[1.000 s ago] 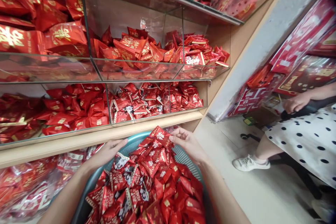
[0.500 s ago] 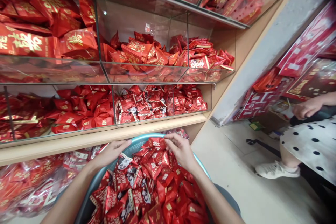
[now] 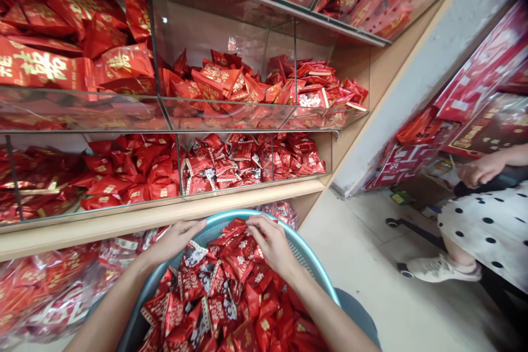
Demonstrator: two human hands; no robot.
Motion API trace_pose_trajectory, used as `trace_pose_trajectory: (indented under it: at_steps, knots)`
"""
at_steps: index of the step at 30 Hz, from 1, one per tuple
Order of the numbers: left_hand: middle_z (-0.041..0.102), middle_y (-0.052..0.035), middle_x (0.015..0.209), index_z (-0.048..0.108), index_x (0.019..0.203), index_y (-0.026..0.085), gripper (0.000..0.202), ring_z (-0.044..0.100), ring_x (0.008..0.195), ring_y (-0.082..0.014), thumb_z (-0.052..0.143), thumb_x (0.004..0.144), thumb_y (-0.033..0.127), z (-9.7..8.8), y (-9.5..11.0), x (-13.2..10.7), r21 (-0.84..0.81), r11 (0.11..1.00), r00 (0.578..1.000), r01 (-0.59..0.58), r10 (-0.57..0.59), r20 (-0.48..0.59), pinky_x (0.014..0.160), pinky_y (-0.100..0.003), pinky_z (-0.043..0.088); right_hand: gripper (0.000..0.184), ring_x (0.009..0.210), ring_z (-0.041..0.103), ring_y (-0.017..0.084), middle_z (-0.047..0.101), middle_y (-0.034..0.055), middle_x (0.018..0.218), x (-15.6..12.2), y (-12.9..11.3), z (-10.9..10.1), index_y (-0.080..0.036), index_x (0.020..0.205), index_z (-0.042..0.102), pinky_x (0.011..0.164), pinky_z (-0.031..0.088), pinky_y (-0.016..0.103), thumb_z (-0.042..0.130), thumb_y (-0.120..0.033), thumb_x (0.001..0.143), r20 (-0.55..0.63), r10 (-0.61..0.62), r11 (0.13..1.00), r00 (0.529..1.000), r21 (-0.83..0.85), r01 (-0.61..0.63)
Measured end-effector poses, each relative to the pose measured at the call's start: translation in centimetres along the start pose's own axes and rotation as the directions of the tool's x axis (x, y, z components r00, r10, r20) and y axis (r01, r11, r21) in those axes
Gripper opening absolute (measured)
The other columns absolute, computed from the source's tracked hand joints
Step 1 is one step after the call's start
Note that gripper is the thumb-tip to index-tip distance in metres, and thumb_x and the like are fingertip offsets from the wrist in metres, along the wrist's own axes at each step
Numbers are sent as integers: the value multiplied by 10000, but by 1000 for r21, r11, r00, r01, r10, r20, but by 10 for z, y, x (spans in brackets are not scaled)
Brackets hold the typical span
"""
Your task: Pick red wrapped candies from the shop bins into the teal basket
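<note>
A teal plastic basket (image 3: 225, 219) sits right below me, heaped with small red candy packets (image 3: 231, 291). My left hand (image 3: 175, 239) rests on the basket's far left rim, fingers touching the edge of the heap. My right hand (image 3: 270, 242) lies palm down on top of the packets near the far rim, fingers spread over them. I cannot see a packet pinched in either hand.
Glass-fronted shelf bins (image 3: 231, 115) full of red packets rise ahead, with a wooden ledge (image 3: 165, 214) under them. Bagged red sweets (image 3: 45, 286) lie at lower left. A seated person in a dotted dress (image 3: 487, 225) is at right, beside red boxes (image 3: 482, 99) and tiled floor.
My right hand has lowered from lifting a packet at the heap's top to lying flat on the packets, shifting left. The view has tilted slightly; my left hand stays on the rim.
</note>
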State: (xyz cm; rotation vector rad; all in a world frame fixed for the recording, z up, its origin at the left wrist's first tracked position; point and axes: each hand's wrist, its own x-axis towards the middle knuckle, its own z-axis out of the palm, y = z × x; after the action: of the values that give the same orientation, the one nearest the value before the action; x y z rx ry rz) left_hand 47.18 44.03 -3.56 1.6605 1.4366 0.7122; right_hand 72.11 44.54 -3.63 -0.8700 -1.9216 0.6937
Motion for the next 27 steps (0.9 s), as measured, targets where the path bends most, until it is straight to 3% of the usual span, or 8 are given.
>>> trace_pose_trajectory:
  at_steps: [17,27]
  knots:
    - [679,19,1068,686,996,229,445,587,1024,-251,435,787,532,0,1,-1,16,1000,1000,11,-10,-14,970,-371,369,192,892,567,167,614,45,925,-2,3,0,-232,931,605,820,436,305,422,-242,875,36,-18,1000,999,-16,18]
    - [674,24,1077,684,1002,221,440,585,1032,-249,445,785,520,0,3,-1,21,1000,1000,8,-8,-22,942,-336,400,178,711,609,157,625,29,792,-6,15,9,-223,916,579,691,477,286,459,-339,855,2,188,964,982,188,-185]
